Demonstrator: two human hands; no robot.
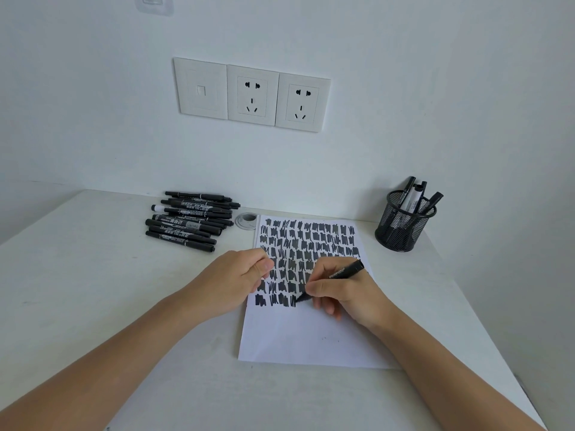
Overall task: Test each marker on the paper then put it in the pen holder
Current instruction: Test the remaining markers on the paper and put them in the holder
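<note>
A white paper (pixel 311 334) lies on the table, its upper part filled with rows of black scribbles. My right hand (pixel 342 293) grips a black marker (pixel 345 270), whose tip touches the paper at the end of the lowest scribble row. My left hand (pixel 231 281) rests on the paper's left edge with its fingers curled in; whether it holds anything is hidden. A pile of several black markers (pixel 189 217) lies at the back left. The black mesh pen holder (pixel 401 223) stands at the back right with a few markers in it.
A white table (pixel 93 290) runs up to a white wall with three socket plates (pixel 252 94). A round grey cable grommet (pixel 247 219) sits in the tabletop between the marker pile and the paper. The table's right edge slants close past the paper and the holder.
</note>
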